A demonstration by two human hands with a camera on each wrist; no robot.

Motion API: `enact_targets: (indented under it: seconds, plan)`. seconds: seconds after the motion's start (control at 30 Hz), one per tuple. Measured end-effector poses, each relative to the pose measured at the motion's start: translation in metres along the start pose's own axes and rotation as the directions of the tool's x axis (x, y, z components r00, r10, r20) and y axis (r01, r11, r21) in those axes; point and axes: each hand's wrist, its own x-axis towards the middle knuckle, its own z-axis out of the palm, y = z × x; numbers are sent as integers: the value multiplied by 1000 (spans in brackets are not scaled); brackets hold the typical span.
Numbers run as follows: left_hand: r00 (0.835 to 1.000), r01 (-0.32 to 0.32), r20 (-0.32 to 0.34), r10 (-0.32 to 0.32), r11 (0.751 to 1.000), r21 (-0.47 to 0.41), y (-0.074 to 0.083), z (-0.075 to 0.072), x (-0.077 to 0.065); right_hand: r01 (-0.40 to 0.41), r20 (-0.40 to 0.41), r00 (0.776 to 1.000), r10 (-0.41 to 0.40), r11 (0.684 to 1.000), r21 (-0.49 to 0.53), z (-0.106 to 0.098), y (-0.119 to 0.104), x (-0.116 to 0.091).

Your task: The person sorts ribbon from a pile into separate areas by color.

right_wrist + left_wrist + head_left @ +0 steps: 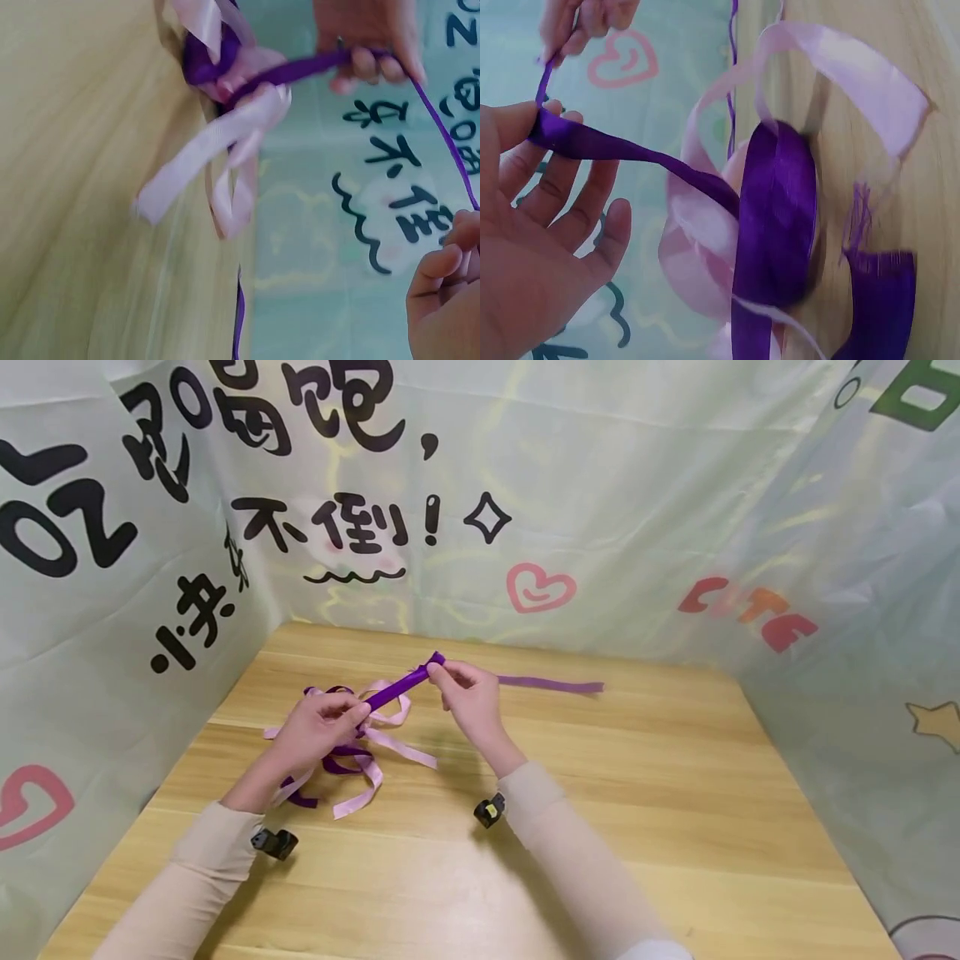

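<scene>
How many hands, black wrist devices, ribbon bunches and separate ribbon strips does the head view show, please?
Hands: 2 (left hand, right hand)
Black wrist devices: 2 (left device, right device)
Ribbon bunches: 1 (pink-and-purple bunch, held purple end included)
Separate strips: 1 (purple strip)
Total: 6

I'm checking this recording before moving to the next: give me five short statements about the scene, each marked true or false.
1. The left hand and right hand hold the same purple ribbon. True.
2. The strip right of the right hand is pink. False: that strip is purple.
3. Pink ribbon is bunched near the left hand. True.
4. A printed backdrop stands behind the table. True.
5. The right hand lies flat on the table. False: it pinches the purple ribbon.
</scene>
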Motion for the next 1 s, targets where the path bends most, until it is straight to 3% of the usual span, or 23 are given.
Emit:
enact_targets:
  seconds: [0.1,0.2,0.57,0.77,1.0]
  plan:
    - [999,-29,-23,30,999,38,1,-6,-2,-18,-31,999,17,1000,-7,-8,1,1]
    - [1000,-2,-23,4,998,62,4,-9,-2,-26,-54,998,25,999,-31,-15,4,1]
    - [990,-7,140,-7,996,94,5,-12,4,-52,-125,991,55,998,32,-46,11,4]
    - [988,-13,155,-9,989,144,5,-12,6,-83,-165,982,94,994,73,-67,12,5]
    - [982,39,177,-66,988,150,7,-11,7,-102,-189,975,117,991,91,-89,15,5]
